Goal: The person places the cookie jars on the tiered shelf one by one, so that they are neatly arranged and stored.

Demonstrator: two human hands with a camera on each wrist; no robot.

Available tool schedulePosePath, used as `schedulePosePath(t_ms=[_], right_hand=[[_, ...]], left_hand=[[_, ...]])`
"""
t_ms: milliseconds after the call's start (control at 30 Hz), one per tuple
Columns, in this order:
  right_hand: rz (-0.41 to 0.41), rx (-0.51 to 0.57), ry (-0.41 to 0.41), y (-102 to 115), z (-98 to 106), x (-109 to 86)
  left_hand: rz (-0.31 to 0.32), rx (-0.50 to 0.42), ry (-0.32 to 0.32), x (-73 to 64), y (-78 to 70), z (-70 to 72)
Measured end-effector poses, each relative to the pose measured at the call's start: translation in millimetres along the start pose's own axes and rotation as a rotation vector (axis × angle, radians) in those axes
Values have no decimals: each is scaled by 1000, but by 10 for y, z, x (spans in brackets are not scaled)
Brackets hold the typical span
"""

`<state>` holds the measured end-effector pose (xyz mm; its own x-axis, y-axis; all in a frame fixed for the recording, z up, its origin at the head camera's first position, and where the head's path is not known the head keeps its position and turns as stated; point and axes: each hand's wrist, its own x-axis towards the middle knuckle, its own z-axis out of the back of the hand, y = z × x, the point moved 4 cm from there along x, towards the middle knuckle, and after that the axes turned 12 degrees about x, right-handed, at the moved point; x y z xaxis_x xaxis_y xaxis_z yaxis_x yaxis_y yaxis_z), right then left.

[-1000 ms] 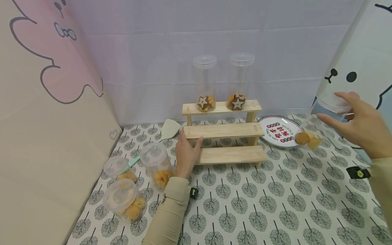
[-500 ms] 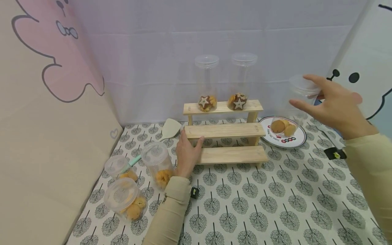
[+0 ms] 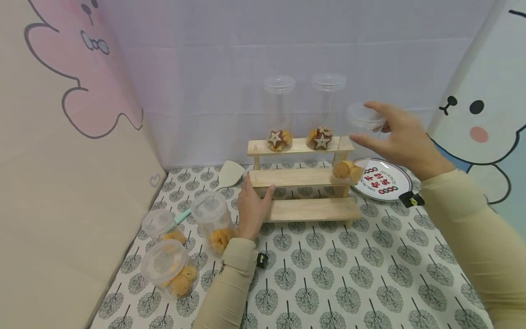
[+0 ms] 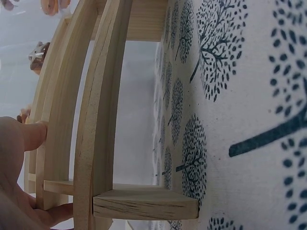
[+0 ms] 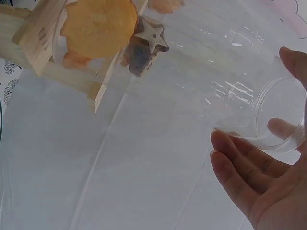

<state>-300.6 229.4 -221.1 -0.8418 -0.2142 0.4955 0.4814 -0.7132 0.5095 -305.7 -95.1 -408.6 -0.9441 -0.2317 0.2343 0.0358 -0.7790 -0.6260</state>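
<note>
My right hand point(image 3: 400, 139) grips a tall clear jar point(image 3: 354, 153) around its lid, the thumb on one side and fingers on the other. Yellow round cookies point(image 5: 98, 28) lie at the bottom of this jar, which overlaps the right end of the middle tier in the head view. My left hand point(image 3: 252, 208) holds the left end of the three-tier wooden display rack point(image 3: 296, 177); in the left wrist view its thumb point(image 4: 34, 135) lies against a wooden board. Two tall jars point(image 3: 280, 114) with star-topped cookies stand on the top tier.
Three shorter lidded jars with cookies stand at left, among them a low jar point(image 3: 174, 283) and a taller jar point(image 3: 215, 228). A spatula point(image 3: 230, 173) lies behind them. A printed plate point(image 3: 400, 183) sits right of the rack on the tree-patterned cloth point(image 3: 337, 292).
My right hand has carried the jar leftward, from right of the plate, past it, to the rack's right end. My left hand stays at the rack.
</note>
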Motion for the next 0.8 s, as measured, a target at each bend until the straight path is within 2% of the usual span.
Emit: schedulePosePath(t_ms=[333, 800], right_hand=[[40, 48, 11, 77, -207, 130], [34, 115, 57, 52, -433, 196]], left_hand=[[-12, -8, -1, 1, -28, -3], [-3, -11, 1, -12, -61, 12]])
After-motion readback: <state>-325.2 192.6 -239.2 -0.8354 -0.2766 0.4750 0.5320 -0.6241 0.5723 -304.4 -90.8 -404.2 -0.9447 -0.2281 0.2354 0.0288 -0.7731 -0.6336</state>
